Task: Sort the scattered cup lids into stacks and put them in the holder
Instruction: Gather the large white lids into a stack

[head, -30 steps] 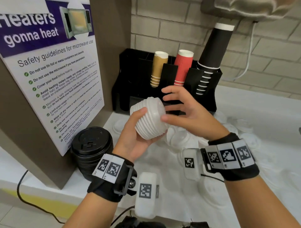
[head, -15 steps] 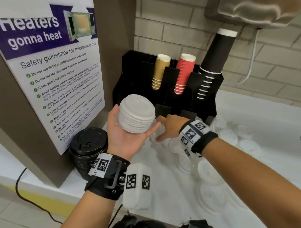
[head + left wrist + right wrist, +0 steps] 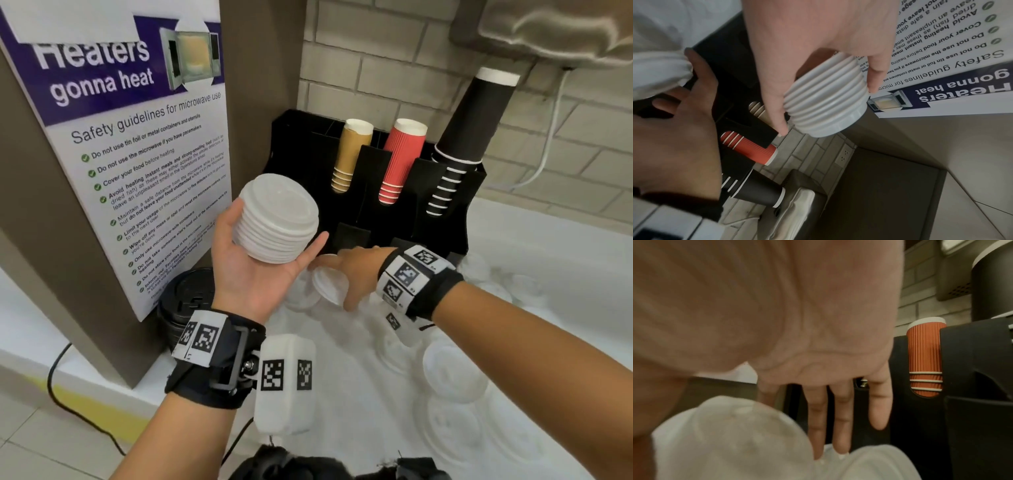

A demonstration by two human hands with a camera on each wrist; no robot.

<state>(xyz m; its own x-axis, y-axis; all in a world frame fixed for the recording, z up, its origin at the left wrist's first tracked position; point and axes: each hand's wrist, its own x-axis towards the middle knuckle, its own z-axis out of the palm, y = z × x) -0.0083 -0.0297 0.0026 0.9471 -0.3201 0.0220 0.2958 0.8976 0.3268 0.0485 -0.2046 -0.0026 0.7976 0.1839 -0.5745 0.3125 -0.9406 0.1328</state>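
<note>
**Light lids, loose stack**

The left hand (image 3: 255,270) cradles the stack (image 3: 278,219) of white lids, thumb and fingers curled round its ribbed sides. The right hand (image 3: 356,274) reaches down among loose lids (image 3: 329,282) on the surface (image 3: 342,394) before the holder (image 3: 455,219); whether its grip has closed on one I cannot tell. The lids look thin, light and springy, likely slippery. Best taken by the rim, and the stack clasped round its sides so it cannot fan apart.
</note>
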